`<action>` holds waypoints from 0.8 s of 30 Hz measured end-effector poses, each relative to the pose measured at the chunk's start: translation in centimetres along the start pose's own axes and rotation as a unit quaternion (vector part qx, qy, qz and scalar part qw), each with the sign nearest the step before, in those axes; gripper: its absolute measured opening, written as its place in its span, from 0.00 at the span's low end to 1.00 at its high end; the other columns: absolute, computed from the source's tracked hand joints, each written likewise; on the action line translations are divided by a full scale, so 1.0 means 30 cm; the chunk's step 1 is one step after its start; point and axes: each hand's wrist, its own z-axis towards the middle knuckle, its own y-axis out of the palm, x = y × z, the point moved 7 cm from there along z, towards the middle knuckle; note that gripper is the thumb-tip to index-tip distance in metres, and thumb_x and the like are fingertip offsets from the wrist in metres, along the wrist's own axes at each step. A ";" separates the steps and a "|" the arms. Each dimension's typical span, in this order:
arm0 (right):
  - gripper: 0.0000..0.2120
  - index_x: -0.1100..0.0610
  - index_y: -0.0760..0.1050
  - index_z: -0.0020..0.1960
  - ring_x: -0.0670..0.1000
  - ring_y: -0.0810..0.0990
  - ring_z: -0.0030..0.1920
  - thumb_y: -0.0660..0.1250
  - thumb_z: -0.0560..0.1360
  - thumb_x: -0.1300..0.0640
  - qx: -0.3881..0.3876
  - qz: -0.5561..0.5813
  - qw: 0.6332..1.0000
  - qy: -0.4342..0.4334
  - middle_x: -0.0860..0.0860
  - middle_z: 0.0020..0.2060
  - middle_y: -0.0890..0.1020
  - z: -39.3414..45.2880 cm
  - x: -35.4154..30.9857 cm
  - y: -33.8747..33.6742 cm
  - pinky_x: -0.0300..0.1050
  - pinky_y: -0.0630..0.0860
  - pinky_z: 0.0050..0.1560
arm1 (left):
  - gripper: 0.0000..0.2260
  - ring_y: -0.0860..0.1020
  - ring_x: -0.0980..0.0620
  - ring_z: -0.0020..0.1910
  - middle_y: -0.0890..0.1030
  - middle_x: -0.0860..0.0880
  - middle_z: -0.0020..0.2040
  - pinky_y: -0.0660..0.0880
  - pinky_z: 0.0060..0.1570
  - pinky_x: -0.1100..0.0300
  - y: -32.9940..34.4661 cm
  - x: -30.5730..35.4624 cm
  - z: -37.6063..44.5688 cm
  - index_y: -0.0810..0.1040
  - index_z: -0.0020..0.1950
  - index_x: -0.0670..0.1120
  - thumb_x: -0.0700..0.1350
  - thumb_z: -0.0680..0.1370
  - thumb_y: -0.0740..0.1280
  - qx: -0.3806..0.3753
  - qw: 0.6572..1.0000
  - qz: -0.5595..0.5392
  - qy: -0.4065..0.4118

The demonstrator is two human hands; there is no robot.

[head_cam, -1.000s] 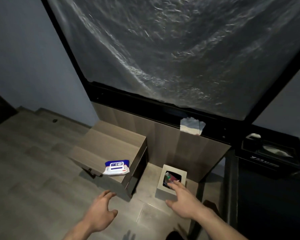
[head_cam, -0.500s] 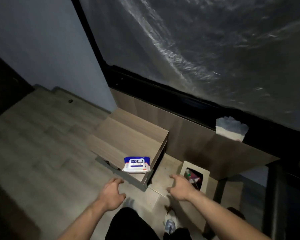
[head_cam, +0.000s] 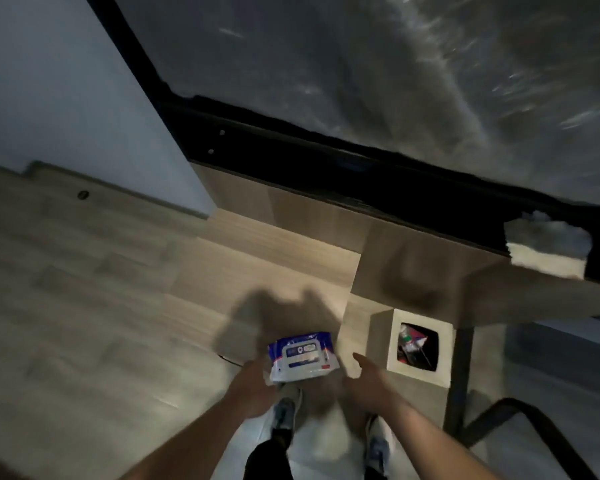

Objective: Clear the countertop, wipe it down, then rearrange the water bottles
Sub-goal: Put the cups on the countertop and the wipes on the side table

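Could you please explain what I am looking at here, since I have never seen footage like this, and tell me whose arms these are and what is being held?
There is no robot here. A person wears a wide-angle camera on the head, so this single view looks forward and down at their own arms and shoes. The picture is blurred because the head is moving.

The left hand grips a blue and white wet wipes pack at the near edge of a low wooden cabinet. The right hand hovers open beside the pack and holds nothing.

To the right, on the floor, stands a small square trash bin with colourful rubbish inside. Above it, something white lies on a wooden countertop, too blurred to identify.
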 end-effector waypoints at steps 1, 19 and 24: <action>0.29 0.61 0.62 0.79 0.52 0.76 0.68 0.67 0.82 0.56 0.005 0.020 1.000 0.008 0.56 0.73 0.74 0.044 -0.016 0.025 0.36 0.69 0.59 | 0.28 0.74 0.46 0.69 0.73 0.50 0.70 0.72 0.61 0.60 0.004 -0.001 0.048 0.67 0.76 0.52 0.47 0.76 0.70 -0.003 1.000 -0.027 0.000; 0.12 0.64 0.79 0.62 0.46 0.82 0.39 0.69 0.80 0.64 0.038 0.333 0.942 0.034 0.58 0.53 0.84 0.058 0.011 0.131 0.31 0.78 0.37 | 0.12 0.83 0.55 0.42 0.83 0.47 0.43 0.75 0.35 0.72 0.041 0.116 0.108 0.79 0.56 0.38 0.26 0.79 0.61 0.065 0.969 -0.232 0.060; 0.13 0.61 0.79 0.63 0.43 0.85 0.36 0.70 0.79 0.67 0.127 0.405 0.905 -0.023 0.48 0.42 0.87 -0.265 0.171 0.000 0.34 0.78 0.37 | 0.12 0.84 0.45 0.45 0.87 0.48 0.44 0.78 0.43 0.59 0.019 0.310 -0.157 0.81 0.54 0.48 0.37 0.72 0.71 0.043 0.962 -0.223 0.153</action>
